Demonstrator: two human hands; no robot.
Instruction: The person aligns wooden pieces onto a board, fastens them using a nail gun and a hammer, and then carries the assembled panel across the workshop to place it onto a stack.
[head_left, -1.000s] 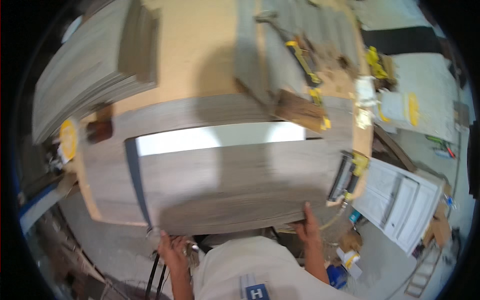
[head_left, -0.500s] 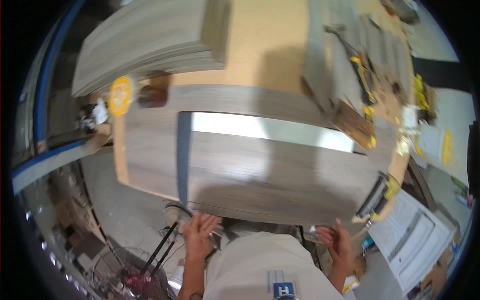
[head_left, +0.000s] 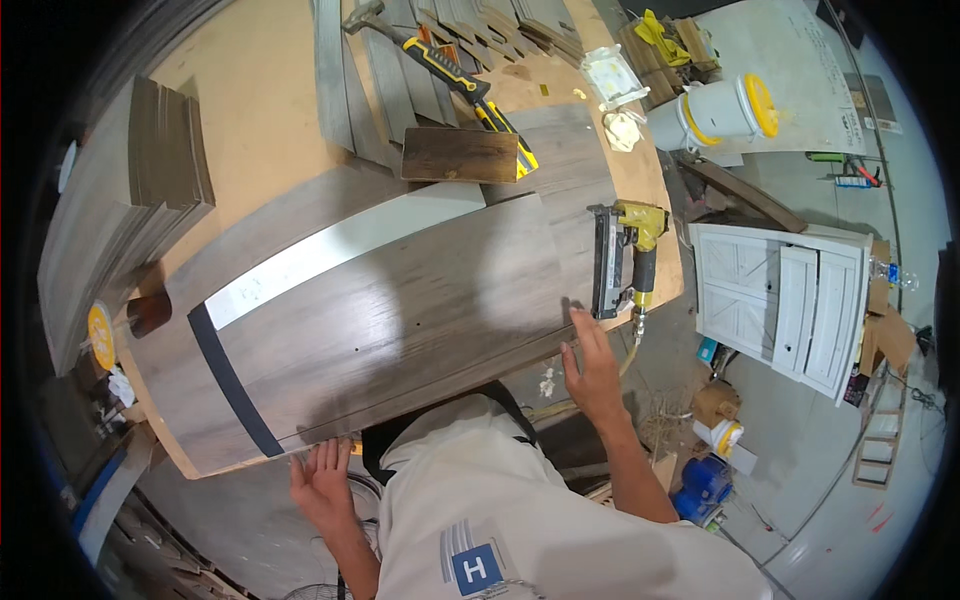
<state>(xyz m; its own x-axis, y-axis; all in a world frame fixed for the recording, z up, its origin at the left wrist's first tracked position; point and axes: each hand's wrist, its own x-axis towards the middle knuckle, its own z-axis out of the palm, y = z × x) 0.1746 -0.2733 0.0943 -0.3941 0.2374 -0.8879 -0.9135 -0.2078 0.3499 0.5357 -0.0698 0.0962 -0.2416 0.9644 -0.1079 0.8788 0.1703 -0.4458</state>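
Note:
A grey wood-grain panel [head_left: 430, 300] lies before me on the worktable. Along its far side runs a white strip [head_left: 340, 250], and a dark strip [head_left: 232, 385] crosses by its left end. My left hand [head_left: 322, 490] is palm up at the near edge, fingers stretched out and holding nothing. At the panel's near right corner, my right hand [head_left: 595, 378] has its fingers extended against or just beside the edge; contact is hard to tell. Just beyond it lies a yellow and black nail gun [head_left: 642, 225] with an air hose attached.
A claw hammer [head_left: 445, 72] rests past a dark brown wood block [head_left: 455, 157]. Stacked grey boards [head_left: 120, 220] stand at the far left, near a brown roll [head_left: 150, 313]. On the floor to the right are white buckets [head_left: 715, 108] and a white cabinet [head_left: 785, 300].
My view has swung to the right, bringing the nail gun and cabinet further in. My right hand has come up to the panel's corner; my left hand stays near the front edge.

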